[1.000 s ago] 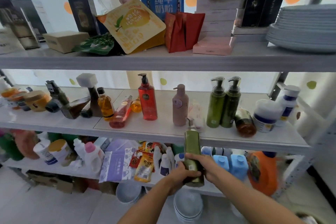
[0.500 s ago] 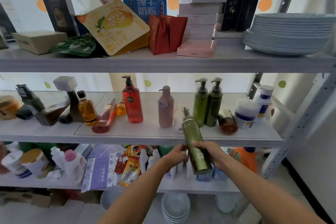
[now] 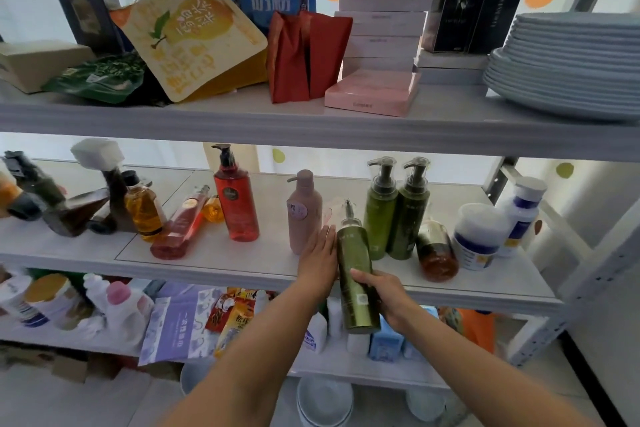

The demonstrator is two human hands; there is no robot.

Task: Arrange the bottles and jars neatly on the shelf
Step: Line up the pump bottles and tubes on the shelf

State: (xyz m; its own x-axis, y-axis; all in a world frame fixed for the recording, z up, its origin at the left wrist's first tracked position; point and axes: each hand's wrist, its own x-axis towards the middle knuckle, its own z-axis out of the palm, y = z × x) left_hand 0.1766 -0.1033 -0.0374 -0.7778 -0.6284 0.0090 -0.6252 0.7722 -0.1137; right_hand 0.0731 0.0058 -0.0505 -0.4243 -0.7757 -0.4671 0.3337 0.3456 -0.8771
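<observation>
1. Since a second ago the green bottle [image 3: 355, 274] has risen from below the middle shelf [image 3: 242, 263] to its front edge, and the left hand [image 3: 317, 258] has let go of it.
2. The right hand [image 3: 384, 291] clamps the bottle's lower half, thumb across the front, the other fingers hidden behind it.
3. The bottle tilts, pump leaning back over the shelf, base hanging before the edge.
4. The left hand lies flat, fingers together and straight, against the bottle's left side.
5. Just behind the left hand stands a pink bottle [image 3: 304, 215].
6. Behind and right of the held bottle stand two green pump bottles [image 3: 396, 208], upright and touching.
</observation>
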